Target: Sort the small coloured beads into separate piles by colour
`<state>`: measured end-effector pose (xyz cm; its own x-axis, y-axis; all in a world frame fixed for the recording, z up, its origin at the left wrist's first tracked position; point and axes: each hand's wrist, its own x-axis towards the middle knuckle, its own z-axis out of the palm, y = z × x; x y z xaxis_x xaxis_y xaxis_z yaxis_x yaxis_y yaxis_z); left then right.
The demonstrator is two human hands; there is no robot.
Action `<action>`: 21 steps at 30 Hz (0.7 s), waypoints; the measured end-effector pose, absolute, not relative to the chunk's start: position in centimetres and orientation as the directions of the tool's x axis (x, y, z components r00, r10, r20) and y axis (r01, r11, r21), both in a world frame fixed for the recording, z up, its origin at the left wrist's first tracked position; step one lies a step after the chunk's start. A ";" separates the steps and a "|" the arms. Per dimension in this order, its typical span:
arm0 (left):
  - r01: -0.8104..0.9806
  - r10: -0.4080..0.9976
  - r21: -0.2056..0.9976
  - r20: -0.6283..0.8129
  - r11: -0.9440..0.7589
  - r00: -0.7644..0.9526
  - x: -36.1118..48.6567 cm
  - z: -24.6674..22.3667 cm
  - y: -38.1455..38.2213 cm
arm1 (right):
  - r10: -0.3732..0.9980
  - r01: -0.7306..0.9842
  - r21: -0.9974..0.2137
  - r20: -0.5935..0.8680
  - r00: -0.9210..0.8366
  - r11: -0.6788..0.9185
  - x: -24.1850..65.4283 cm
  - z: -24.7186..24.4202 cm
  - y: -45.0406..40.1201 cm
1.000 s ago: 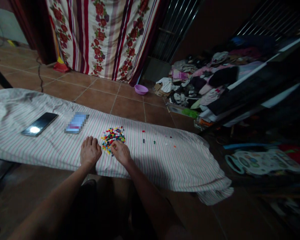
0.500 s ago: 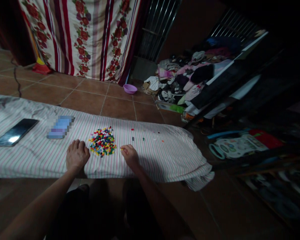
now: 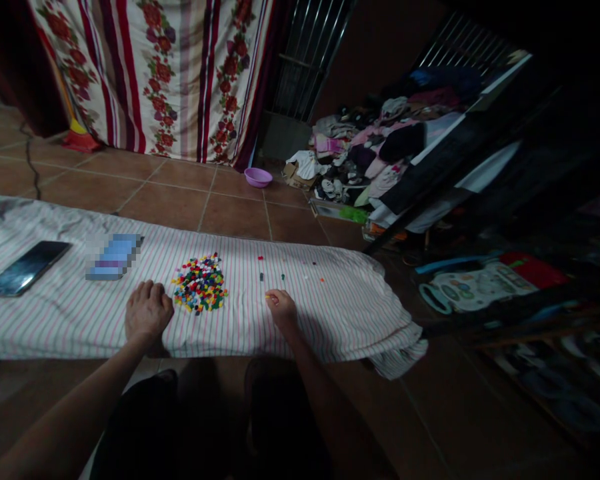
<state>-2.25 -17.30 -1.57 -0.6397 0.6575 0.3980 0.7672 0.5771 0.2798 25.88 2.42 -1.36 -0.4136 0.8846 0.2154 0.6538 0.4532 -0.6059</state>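
A pile of small multicoloured pieces (image 3: 199,283) lies on the striped cloth (image 3: 240,333). My left hand (image 3: 149,309) rests on the cloth just left of the pile, its fingers close together and curled down; nothing shows in it. To the right of the pile, my right hand (image 3: 283,308) pinches a small yellow piece (image 3: 268,297) between thumb and fingertips, low over the cloth. Beyond it, single pieces lie spaced apart in two rows, among them a red one (image 3: 261,258), a dark grey one (image 3: 261,277), a green one (image 3: 283,277) and an orange one (image 3: 322,280).
A dark phone (image 3: 26,268) and a blurred blue device (image 3: 115,256) lie on the cloth at the left. On the tiled floor beyond stands a purple basin (image 3: 258,177), with a heap of clothes (image 3: 360,150) to its right. A floral curtain (image 3: 185,80) hangs behind.
My right hand has moved right, away from the pile, with the yellow piece still pinched. My left hand remains beside the pile. The whole view has shifted slightly.
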 end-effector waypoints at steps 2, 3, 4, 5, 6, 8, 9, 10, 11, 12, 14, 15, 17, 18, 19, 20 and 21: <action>0.767 0.655 0.276 0.402 0.579 -0.639 -2.3 -1.6 -17.3 | 0.888 0.678 -0.582 0.211 -0.408 0.449 26.1 -1.3 2.7; 0.768 0.654 0.277 0.405 0.578 -0.639 -2.3 -1.7 -17.3 | 0.891 0.690 -0.570 0.208 -0.404 0.446 26.3 -1.3 2.8; 0.768 0.653 0.281 0.407 0.576 -0.639 -2.4 -1.7 -17.3 | 0.892 0.701 -0.558 0.206 -0.402 0.444 26.4 -1.3 2.9; 0.768 0.653 0.287 0.406 0.572 -0.639 -2.4 -1.8 -17.3 | 0.893 0.709 -0.548 0.205 -0.401 0.444 26.5 -1.3 3.0; 0.769 0.656 0.292 0.404 0.568 -0.638 -2.4 -1.8 -17.3 | 0.892 0.713 -0.541 0.206 -0.403 0.447 26.6 -1.3 3.0; 0.771 0.662 0.294 0.395 0.566 -0.637 -2.5 -1.8 -17.3 | 0.885 0.706 -0.538 0.217 -0.413 0.461 26.6 -1.5 3.0; 0.771 0.665 0.290 0.391 0.567 -0.636 -2.5 -1.7 -17.3 | 0.878 0.696 -0.541 0.223 -0.423 0.473 26.6 -1.7 2.9; 0.771 0.666 0.285 0.389 0.570 -0.636 -2.5 -1.7 -17.3 | 0.870 0.684 -0.544 0.228 -0.437 0.486 26.6 -1.8 2.8; 0.771 0.667 0.278 0.388 0.573 -0.636 -2.5 -1.6 -17.3 | 0.860 0.670 -0.547 0.230 -0.456 0.501 26.5 -2.0 2.7; 0.771 0.667 0.270 0.389 0.576 -0.635 -2.5 -1.6 -17.3 | 0.850 0.659 -0.548 0.229 -0.475 0.516 26.4 -2.1 2.5; 0.773 0.669 0.253 0.393 0.581 -0.631 -2.5 -1.5 -17.3 | 0.832 0.646 -0.540 0.221 -0.509 0.539 26.3 -2.2 2.3; 0.774 0.668 0.247 0.396 0.583 -0.630 -2.5 -1.5 -17.3 | 0.824 0.644 -0.533 0.215 -0.525 0.549 26.2 -2.2 2.1; 0.774 0.664 0.243 0.405 0.584 -0.628 -2.5 -1.6 -17.3 | 0.811 0.646 -0.514 0.197 -0.552 0.564 26.0 -2.2 2.0; 0.774 0.661 0.247 0.409 0.584 -0.629 -2.5 -1.7 -17.3 | 0.806 0.650 -0.502 0.187 -0.562 0.570 26.0 -2.2 1.9; 0.772 0.657 0.252 0.412 0.583 -0.631 -2.5 -1.8 -17.2 | 0.802 0.654 -0.492 0.179 -0.570 0.574 26.0 -2.2 1.9; 0.771 0.655 0.258 0.413 0.582 -0.633 -2.5 -1.8 -17.2 | 0.800 0.658 -0.484 0.174 -0.574 0.577 25.9 -2.2 1.9; 0.770 0.653 0.266 0.414 0.580 -0.635 -2.5 -1.9 -17.2 | 0.801 0.661 -0.481 0.171 -0.574 0.576 25.9 -2.2 1.8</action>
<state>-2.52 -17.23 -1.91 -0.6347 0.6527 0.4136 0.7699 0.5803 0.2656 25.92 1.84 -2.18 -0.5738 0.8009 0.1710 0.6608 0.5761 -0.4810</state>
